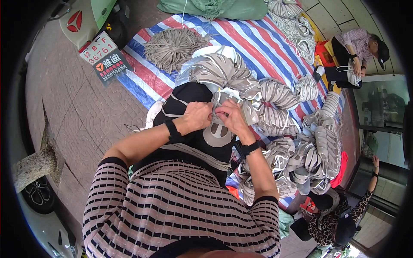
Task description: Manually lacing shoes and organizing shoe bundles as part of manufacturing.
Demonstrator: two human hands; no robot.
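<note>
both hands, left hand (195, 115) and right hand (230, 115), pinch a grey shoe upper (218, 129) (more heaped on the striped tarp (258, 43)).

brick paving (77, 107), striped tarp (258, 43), daylight

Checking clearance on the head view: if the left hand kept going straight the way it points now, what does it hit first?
The left hand points rightward, fingertips against the grey shoe upper both hands are pinching. Straight on, it would meet that upper at once, then the right hand just behind it. Depth is hard to judge, but there is no visible gap.
</note>
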